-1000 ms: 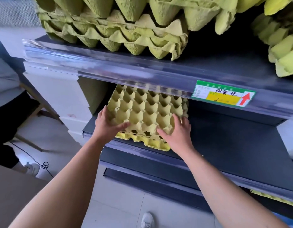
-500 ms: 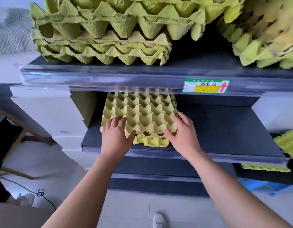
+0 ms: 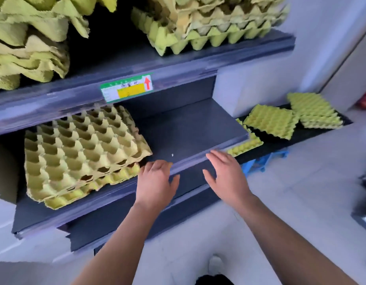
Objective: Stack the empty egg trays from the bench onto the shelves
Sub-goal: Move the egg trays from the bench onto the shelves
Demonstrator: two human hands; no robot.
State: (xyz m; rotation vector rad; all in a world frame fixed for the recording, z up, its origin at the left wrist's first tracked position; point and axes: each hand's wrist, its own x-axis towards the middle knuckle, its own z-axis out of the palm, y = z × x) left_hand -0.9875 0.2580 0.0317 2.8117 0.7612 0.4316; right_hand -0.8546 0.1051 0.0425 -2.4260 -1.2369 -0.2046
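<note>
Dark grey metal shelving stands against a pale wall over a light tiled floor. On the middle shelf (image 3: 188, 128), a short stack of yellow-green moulded-pulp egg trays (image 3: 79, 153) sits at the left end, its front edge close to the shelf's front lip. The trays sit cups upward and nested, which keeps the pile low under the shelf above. The right half of this shelf is bare.

The upper shelf (image 3: 198, 68) carries taller piles of the same trays. A green and yellow paper label (image 3: 127, 88) with a red arrow is fixed to its front rail.

A low black bench (image 3: 266, 138) at the shelving's right corner holds the unshelved trays: a single tray (image 3: 270, 120) and a small pile (image 3: 315, 112) at its far right end.

The left hand (image 3: 157, 183) and right hand (image 3: 226, 175) hover at the middle shelf's front lip, fingers loosely extended, holding nothing. Blur leaves contact with the lip uncertain.

Judgement: both hands are free for the next bench tray.
</note>
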